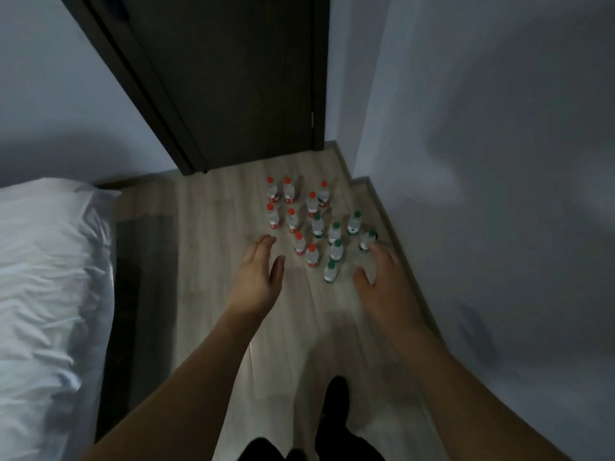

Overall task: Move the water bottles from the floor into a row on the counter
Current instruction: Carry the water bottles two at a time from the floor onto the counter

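Dim room, low light. Pale wood-look plank floor (213,227) running to a dark brown door (233,78) with dark frame, shut. Plain bluish-white walls (499,128), the right one stepping out at a corner, grey skirting along it. Bed (50,277) at left with rumpled white bedding, dark base below.
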A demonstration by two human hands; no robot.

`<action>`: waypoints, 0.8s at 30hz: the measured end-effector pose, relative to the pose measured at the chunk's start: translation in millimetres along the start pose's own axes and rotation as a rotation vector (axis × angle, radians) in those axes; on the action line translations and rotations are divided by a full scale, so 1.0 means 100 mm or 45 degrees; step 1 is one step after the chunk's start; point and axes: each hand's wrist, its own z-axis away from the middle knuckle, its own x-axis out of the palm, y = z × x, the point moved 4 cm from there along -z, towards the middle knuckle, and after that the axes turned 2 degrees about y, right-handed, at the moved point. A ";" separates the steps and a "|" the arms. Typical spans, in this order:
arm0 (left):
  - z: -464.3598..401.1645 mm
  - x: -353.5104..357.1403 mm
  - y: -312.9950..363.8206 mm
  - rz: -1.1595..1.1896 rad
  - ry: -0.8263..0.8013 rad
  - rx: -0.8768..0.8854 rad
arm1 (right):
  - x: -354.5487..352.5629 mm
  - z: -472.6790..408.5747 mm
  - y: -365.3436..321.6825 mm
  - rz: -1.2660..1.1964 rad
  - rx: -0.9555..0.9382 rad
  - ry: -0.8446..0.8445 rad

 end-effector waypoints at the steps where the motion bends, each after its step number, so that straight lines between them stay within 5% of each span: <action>1: -0.14 0.05 -0.03 -0.006 -0.003 -0.012 | 0.03 -0.15 0.01 0.003 0.012 -0.015; 14: -1.79 0.74 -0.51 -0.006 -0.182 0.096 | 0.75 -1.58 0.23 0.041 0.168 -0.008; 24: -2.38 2.87 -1.88 -0.006 -0.422 0.213 | 2.56 -2.35 1.97 0.077 0.324 0.021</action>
